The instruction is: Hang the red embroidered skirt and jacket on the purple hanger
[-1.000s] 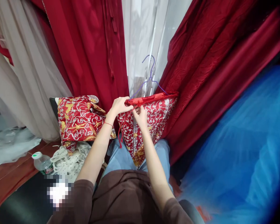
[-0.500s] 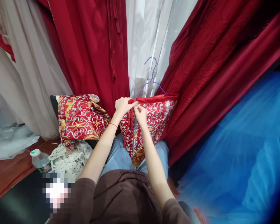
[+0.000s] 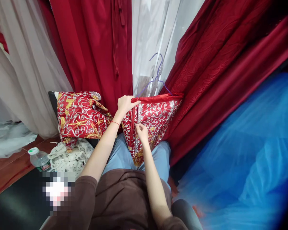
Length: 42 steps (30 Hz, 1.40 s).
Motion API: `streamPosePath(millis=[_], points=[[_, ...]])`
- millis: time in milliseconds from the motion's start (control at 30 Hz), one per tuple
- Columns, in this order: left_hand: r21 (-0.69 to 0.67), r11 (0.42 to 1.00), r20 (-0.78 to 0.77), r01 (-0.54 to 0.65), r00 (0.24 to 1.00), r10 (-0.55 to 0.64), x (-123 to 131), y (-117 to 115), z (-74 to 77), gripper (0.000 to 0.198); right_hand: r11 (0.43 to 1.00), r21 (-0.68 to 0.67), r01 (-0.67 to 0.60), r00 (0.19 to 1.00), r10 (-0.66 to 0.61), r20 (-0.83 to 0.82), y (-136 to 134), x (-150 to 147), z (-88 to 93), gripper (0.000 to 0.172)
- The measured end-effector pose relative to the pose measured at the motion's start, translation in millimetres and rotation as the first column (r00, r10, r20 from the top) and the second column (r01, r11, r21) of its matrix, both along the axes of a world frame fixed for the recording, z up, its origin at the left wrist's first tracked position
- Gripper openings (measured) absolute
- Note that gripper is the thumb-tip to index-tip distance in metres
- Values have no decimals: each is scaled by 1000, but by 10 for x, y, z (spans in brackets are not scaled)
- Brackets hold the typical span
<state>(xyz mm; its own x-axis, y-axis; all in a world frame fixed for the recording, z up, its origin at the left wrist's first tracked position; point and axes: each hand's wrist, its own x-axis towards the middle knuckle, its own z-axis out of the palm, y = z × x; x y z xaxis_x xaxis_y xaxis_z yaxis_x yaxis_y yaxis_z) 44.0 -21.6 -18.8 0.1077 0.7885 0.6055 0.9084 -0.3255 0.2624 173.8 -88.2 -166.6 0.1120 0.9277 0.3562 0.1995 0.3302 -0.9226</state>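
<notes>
A red skirt [image 3: 156, 115] with silver and gold embroidery hangs by its red waistband from a purple hanger [image 3: 157, 76], its lower part reaching between my knees. My left hand [image 3: 126, 104] is closed on the waistband's left end, thumb stretched along the top edge. Below it, my right hand [image 3: 142, 131] is pinched at the skirt's left side, beside a narrow red strip running down from the waistband. What its fingertips hold is too small to make out.
Another embroidered red garment [image 3: 79, 116] lies on a dark seat to the left. Below it are a dotted white cloth [image 3: 67, 156] and a plastic bottle [image 3: 39, 159]. Red gowns [image 3: 96, 48] hang behind; blue tulle [image 3: 242, 153] spreads at the right.
My right hand has moved down the skirt's side, away from my left hand, still pinched. The left hand stays at the waistband. The view has shifted slightly.
</notes>
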Motion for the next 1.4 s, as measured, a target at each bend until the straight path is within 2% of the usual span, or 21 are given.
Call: streamPosePath(millis=[133,333,567,700,833,900,967,1033,1067,1100,1167,1200,1233,1300,1400], points=[[2,1000,-44,-20,999,21,-8,-1,-6,53,998,-64,21,1000,-19,21,9,-37,-281,38],[10,1000,-39,-20,999,21,-5,-22,-5,53,998,-45,34,998,-32,50,58,-35,-388,40],[12,1000,-1,16,1000,-16,-10,-9,-31,52,986,-160,43,993,-25,118,105,13,-664,47],[5,1000,10,21,1000,-22,-13,-6,-35,49,992,-126,30,993,-15,118,78,15,-721,45],[20,1000,14,19,1000,-20,-11,-19,-32,50,988,-151,-19,990,39,134,25,54,-672,41],[31,999,12,20,1000,-20,-20,-15,-26,50,979,-196,-49,975,90,203,18,111,-561,38],[35,998,12,42,999,-43,-45,0,-14,49,965,-243,-99,950,164,266,24,182,-342,36],[23,997,20,79,997,-80,-83,17,4,47,961,-231,-153,910,228,346,26,239,0,33],[10,995,24,97,995,-97,-102,22,14,46,963,-195,-184,857,255,447,23,256,208,31],[-6,994,27,110,994,-110,-120,22,24,44,977,-74,-199,818,207,537,20,265,430,29],[-36,992,31,122,992,-121,-144,11,42,39,963,243,-116,788,-59,612,25,276,867,27],[-44,991,33,126,992,-125,-152,0,48,36,921,388,-22,748,-243,618,41,286,1058,27],[-48,990,40,130,991,-128,-158,-13,49,33,868,492,68,672,-404,620,68,305,1218,31],[-45,988,69,146,987,-143,-177,-39,37,28,811,568,143,498,-555,666,152,384,1422,40],[-13,980,151,200,969,-195,-254,-61,-30,27,832,528,170,303,-554,775,301,612,1467,46]])
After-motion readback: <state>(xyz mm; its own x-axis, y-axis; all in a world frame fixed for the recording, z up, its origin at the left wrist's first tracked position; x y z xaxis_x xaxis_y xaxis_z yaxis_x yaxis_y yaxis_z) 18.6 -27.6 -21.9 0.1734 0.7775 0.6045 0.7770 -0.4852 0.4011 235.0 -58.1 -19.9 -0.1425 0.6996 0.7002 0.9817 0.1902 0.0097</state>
